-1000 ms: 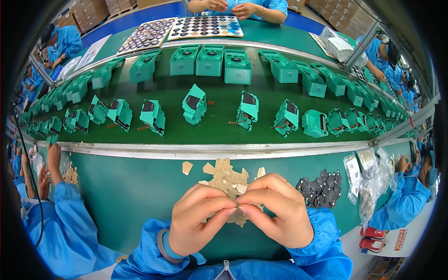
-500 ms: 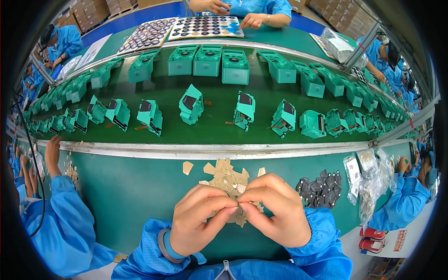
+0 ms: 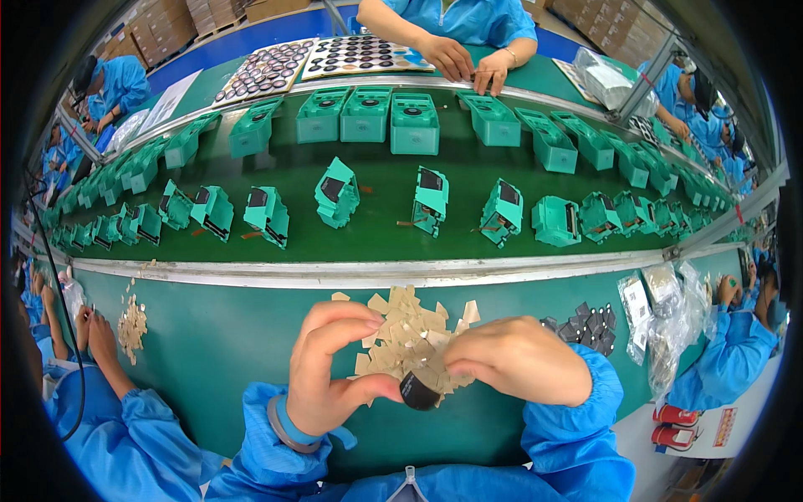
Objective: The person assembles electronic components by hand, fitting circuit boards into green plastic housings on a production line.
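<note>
Over a pile of thin beige pieces (image 3: 406, 322), my left hand (image 3: 322, 372) has its index finger and thumb wide apart. A flat black piece (image 3: 421, 390) with one rounded edge clings to the tip of that thumb. My right hand (image 3: 527, 360) is just right of the black piece, back of the hand up, fingers curled in above the pile. Its thumb and index finger are close together; whatever lies between them is hidden. Beyond my right hand lies a heap of small black pieces (image 3: 590, 326), partly covered by it.
Past a metal rail (image 3: 376, 272), green housings (image 3: 414, 121) and smaller green assemblies (image 3: 431, 201) stand in rows on a belt. Plastic bags (image 3: 665, 314) lie at right. A co-worker's hands (image 3: 473, 67) reach over the far edge; another person's sleeve (image 3: 138, 435) is close on my left.
My hands, pinched together before, have parted, and the black piece now shows at my left thumb. The far co-worker's hands moved from the board to a green housing. The left neighbour's arm drew back.
</note>
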`<state>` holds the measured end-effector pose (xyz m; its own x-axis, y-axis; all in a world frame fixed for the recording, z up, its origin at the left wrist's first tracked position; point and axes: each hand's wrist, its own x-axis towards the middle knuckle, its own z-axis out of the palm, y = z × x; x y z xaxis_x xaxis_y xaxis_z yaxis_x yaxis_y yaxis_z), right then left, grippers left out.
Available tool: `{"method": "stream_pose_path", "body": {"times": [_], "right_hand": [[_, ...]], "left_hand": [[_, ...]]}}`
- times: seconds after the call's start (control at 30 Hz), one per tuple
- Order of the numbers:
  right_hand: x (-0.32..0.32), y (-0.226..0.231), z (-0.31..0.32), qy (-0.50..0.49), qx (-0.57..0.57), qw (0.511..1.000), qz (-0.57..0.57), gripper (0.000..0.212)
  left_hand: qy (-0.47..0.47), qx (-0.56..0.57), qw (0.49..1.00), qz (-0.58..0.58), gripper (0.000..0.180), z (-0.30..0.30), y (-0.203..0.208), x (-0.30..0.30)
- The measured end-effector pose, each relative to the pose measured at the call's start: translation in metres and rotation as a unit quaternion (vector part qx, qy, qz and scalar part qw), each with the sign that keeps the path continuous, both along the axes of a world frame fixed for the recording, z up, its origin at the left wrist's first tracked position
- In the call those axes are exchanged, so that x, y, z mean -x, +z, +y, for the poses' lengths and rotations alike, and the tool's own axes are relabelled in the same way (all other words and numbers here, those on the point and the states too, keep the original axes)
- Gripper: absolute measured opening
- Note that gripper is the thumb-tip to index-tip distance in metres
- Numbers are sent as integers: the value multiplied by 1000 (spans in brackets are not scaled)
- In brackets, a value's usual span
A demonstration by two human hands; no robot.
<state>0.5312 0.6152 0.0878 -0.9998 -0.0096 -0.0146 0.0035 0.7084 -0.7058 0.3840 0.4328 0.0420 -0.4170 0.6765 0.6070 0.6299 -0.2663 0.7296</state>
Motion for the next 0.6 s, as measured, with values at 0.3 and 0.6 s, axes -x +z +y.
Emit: {"method": "stream_pose_path", "body": {"times": [0.3,0.6], "right_hand": [[1,6,-8,-3,160,985,60,12],[-20,20,60,-305,-170,895,279,41]], "left_hand": [[-73,25,982,174,75,15,19,7],[49,76,971,222,58,24,25,10]]}}
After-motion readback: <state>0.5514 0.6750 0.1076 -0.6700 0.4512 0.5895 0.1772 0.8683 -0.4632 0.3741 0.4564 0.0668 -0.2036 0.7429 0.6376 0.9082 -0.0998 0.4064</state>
